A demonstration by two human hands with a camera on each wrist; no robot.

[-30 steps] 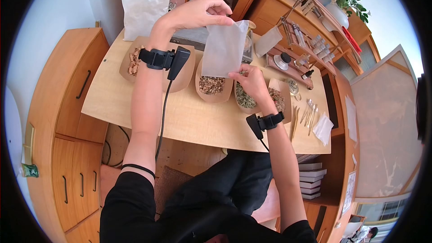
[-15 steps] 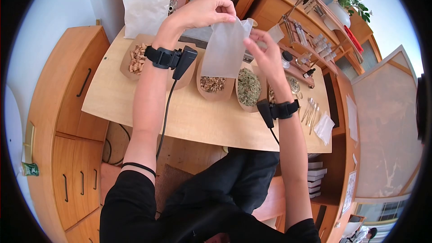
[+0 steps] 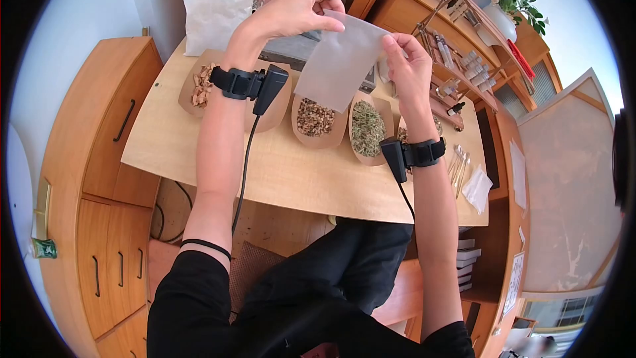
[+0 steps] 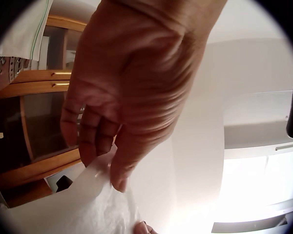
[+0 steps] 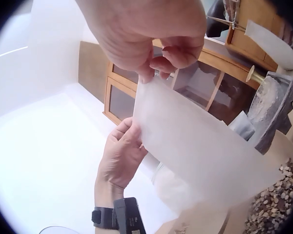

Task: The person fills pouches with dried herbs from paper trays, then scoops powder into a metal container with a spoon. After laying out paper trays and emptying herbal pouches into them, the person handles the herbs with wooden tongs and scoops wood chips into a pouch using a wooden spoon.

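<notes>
A thin white translucent pouch (image 3: 341, 63) hangs between both hands above the table. At its upper left corner, my left hand (image 3: 301, 10) pinches it between thumb and fingers. My right hand (image 3: 411, 76) pinches the upper right corner, so the top edge is spread between the hands. The right wrist view shows the pouch (image 5: 200, 141) lying flat and smooth. Below its lower end are brown dried pieces (image 3: 315, 118) in a tan boat-shaped tray; a similar tray beside it holds green dried herb (image 3: 367, 129).
Pale brown chips (image 3: 201, 86) lie in a tray at the left, in front of a large zip bag (image 3: 217, 16). To the right stand a wooden rack (image 3: 457, 53) with small bottles, metal tools (image 3: 458, 166) and a folded white cloth (image 3: 476, 190).
My right hand let go of the pouch's lower end, rose, and took its upper right corner. The pouch now hangs tilted and spread. My left hand has risen slightly.
</notes>
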